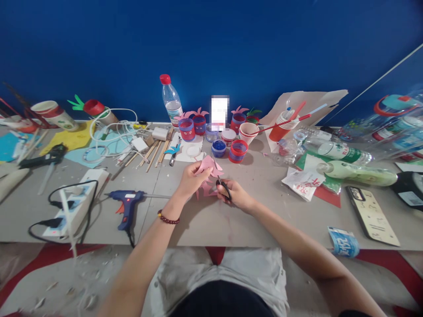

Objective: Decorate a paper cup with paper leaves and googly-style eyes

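Between the fingers of my left hand [194, 178] is a piece of pink paper [210, 166] with pointed, leaf-like edges. My right hand [236, 195] is closed around the black handles of a pair of scissors [224, 190], whose blades reach up to the pink paper. More pink paper [209, 190] lies under the two hands on the grey table [205, 231]. Just beyond the hands stand a round blue pot [218, 149] and a red and purple ring-shaped cup [238, 151].
A blue glue gun [127, 204] and a white power strip [77, 200] lie to the left. Behind stand a bottle [172, 103] and a paper cup [247, 133]. To the right are plastic bottles [337, 151], a phone [372, 215] and a blue wrapper [343, 241].
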Motion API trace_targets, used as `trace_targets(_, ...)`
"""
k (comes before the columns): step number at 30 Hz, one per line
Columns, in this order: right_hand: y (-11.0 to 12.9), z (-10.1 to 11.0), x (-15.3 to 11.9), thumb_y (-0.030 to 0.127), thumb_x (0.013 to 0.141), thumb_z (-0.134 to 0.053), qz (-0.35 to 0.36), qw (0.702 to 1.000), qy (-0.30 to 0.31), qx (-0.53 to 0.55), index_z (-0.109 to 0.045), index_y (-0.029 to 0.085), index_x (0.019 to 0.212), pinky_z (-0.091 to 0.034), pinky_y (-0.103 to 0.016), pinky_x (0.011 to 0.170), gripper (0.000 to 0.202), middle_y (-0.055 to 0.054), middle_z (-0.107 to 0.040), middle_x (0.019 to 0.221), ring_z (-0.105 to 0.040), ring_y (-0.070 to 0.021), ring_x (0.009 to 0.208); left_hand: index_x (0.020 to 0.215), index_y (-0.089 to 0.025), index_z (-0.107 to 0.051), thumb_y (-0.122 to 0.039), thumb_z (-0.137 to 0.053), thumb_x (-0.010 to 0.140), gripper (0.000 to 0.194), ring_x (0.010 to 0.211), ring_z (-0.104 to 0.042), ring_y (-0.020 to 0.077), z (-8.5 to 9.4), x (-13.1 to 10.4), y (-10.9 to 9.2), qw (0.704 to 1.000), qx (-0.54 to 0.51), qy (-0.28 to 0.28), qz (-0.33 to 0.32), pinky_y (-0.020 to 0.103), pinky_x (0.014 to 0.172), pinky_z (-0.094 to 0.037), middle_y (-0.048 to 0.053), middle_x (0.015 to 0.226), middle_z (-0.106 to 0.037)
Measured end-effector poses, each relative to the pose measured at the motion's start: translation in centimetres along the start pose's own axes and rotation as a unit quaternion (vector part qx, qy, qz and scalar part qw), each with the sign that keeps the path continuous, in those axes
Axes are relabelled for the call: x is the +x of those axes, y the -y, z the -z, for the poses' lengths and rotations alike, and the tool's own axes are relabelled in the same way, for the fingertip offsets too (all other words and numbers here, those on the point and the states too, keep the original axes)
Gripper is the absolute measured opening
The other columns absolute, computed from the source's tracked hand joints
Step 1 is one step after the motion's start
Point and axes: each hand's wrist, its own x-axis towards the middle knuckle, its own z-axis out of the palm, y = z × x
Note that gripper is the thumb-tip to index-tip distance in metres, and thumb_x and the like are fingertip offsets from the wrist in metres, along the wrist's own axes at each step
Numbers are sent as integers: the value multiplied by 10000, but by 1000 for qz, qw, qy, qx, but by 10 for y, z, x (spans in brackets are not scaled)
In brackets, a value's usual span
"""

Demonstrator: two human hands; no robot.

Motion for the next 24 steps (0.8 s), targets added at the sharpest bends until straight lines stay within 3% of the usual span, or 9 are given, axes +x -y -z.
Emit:
trace_targets(9,1,-1,0,653,784,-580,-1,1000,-6,-3,-444,190,745,-210,-171,325,484,73,-444,515,-307,-37,359,553,-170,-430,-406,-715,717,404,475,-350,53,1,0,4,1000,-17,-5,-14,180,446,-313,-67,512,-354)
trace_targets(18,3,-2,-1,637,791,-580,-4,1000,-10,-8,-438,194,708,-209,-179,329,473,67,-440,524,-315,-39,368,624,-163,-549,-404,-711,728,308,502,-400,67,2,1,4,999,-30,-11,-14,197,476,-347,-45,547,-436)
trace_targets(24,1,-2,0,642,795,-576,5,1000,-9,-3,-449,190,748,-214,-175,330,472,70,-451,526,-313,-37,365,575,-166,-473,-403,-724,707,369,471,-354,52,1,1,5,999,-34,-8,-4,182,440,-318,-64,518,-376)
